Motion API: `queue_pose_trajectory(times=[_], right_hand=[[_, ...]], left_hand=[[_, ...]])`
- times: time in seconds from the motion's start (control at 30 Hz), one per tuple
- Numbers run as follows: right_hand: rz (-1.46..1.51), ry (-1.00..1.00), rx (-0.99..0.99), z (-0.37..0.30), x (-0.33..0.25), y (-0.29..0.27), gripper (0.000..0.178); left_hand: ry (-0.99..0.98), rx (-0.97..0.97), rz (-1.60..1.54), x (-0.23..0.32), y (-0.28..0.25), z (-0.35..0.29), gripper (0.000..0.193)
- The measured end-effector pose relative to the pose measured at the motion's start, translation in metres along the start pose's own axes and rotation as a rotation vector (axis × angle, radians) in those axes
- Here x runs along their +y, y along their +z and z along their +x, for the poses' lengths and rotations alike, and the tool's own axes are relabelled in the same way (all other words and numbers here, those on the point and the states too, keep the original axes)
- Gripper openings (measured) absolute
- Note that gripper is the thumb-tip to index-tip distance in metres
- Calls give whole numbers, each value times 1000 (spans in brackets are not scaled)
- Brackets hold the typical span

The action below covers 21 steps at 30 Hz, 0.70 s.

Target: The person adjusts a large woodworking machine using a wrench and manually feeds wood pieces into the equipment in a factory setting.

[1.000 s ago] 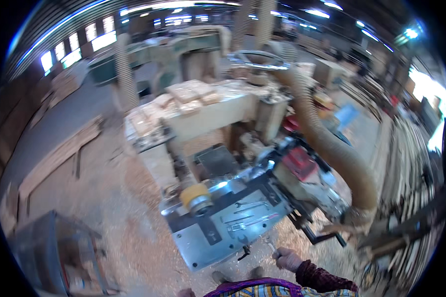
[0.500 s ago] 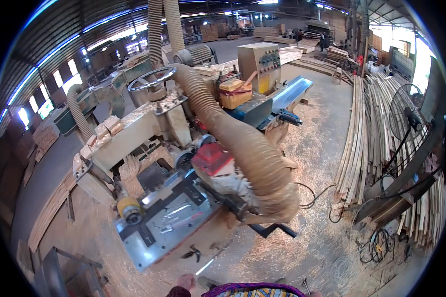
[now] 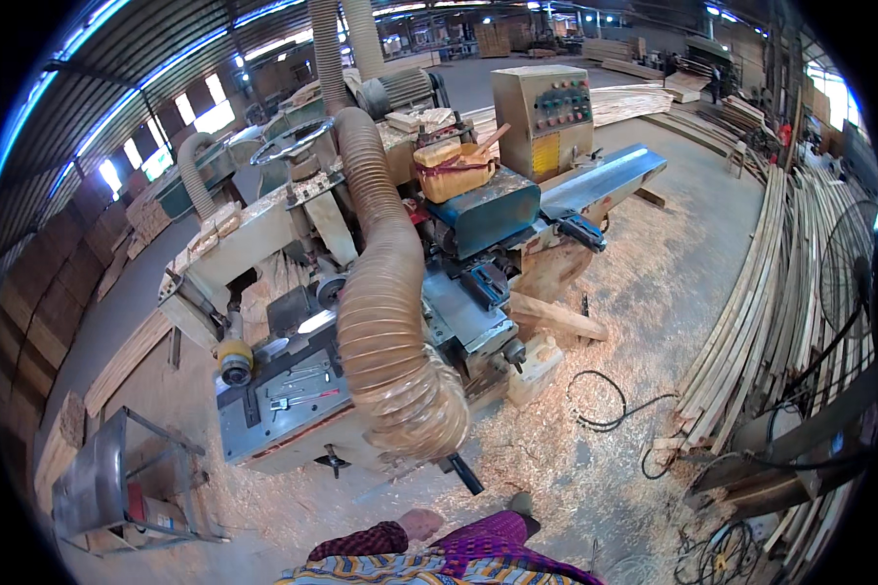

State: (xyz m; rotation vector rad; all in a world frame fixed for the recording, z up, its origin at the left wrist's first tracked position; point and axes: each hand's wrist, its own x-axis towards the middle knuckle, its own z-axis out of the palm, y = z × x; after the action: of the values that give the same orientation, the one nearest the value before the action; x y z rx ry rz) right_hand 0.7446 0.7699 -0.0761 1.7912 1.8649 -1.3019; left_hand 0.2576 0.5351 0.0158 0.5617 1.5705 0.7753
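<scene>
My left hand (image 3: 419, 524), at the end of a dark plaid sleeve (image 3: 361, 544), is low in front of my body. Its fingers are too unclear to tell whether they hold anything. My right hand is out of view. Just ahead stands a woodworking machine with a grey metal table (image 3: 263, 414). Several slim metal tools (image 3: 302, 398) lie on that table, one with a red part. A wide, ribbed brown hose (image 3: 390, 341) bends down across the machine, its lower end hanging at the table's right side and hiding part of it. Below sticks out a black crank handle (image 3: 465, 475).
A metal-framed stand (image 3: 93, 487) is at left. A control box (image 3: 543, 122) rises behind the machine, near a yellow container (image 3: 456, 175). Long wood strips (image 3: 751, 302) lie at right beside a fan (image 3: 849, 263). Black cable (image 3: 605, 424) curls over shavings on the floor.
My view has shifted, and the hose's lower end now covers the right part of the table. The red cover no longer shows. More of my left sleeve and hand has come into view.
</scene>
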Motion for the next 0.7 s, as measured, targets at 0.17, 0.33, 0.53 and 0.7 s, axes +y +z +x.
queue_pose_trajectory(times=[0.17,0.33,0.53,0.7], right_hand=[[85,-85,-14,74,18,-58,40],[-286,-133,9,110,-50,-162,42],[-556,-148,12,139,-248,-251,39],[-354,-395,-43,237,-336,-288,39]], left_hand=[[-284,0,258,8,29,68,35],[346,33,702,15,67,58,27],[-21,187,-251,9,128,47,38],[-118,382,234,154,138,54,39]])
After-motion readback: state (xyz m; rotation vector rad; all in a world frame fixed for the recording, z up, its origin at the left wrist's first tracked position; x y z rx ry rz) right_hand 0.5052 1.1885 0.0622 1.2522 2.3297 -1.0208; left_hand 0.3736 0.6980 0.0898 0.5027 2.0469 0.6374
